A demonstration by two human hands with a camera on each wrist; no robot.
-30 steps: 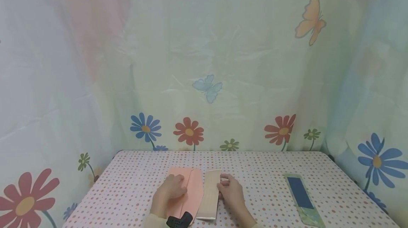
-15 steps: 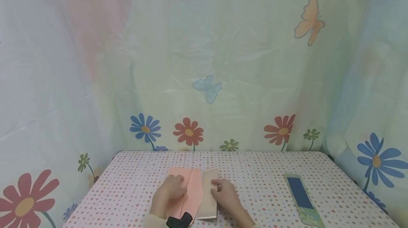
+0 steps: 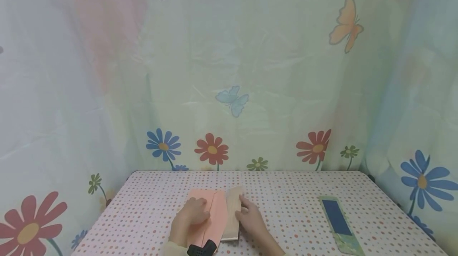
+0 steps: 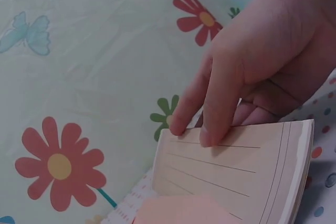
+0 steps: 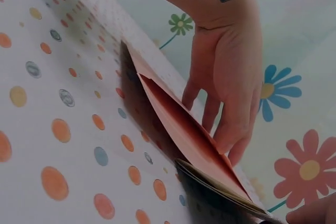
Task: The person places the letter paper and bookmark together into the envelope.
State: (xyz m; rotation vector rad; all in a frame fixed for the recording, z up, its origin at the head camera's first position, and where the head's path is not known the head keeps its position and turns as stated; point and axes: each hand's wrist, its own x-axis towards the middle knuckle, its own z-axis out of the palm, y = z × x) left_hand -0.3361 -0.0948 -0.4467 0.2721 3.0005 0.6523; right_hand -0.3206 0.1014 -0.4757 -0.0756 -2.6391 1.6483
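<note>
A pink envelope (image 3: pixel 216 216) lies on the table with its pointed flap spread to the right. My left hand (image 3: pixel 193 211) rests over it, thumb and finger pinching the upper layer's edge; in the right wrist view the mouth gapes and shows a reddish inside. Cream lined letter paper (image 4: pixel 231 156), in several layers, is gripped along its right edge by my right hand (image 3: pixel 249 215), the thumb and fingers on either side. The paper stands tilted at the flap, its left edge by the pink envelope (image 5: pixel 184 124). Whether its edge is inside the mouth cannot be told.
A long green card (image 3: pixel 348 242) with a dark blue rectangle lies to the right on the dotted tablecloth (image 3: pixel 286 192). A flower-and-butterfly curtain (image 3: pixel 272 69) hangs behind and at both sides. A black strap device (image 3: pixel 202 248) sits on my left wrist.
My right hand has shifted left and re-gripped the letter paper, which has moved slightly left and away from me and tilted more. My left hand and the envelope have stayed in place.
</note>
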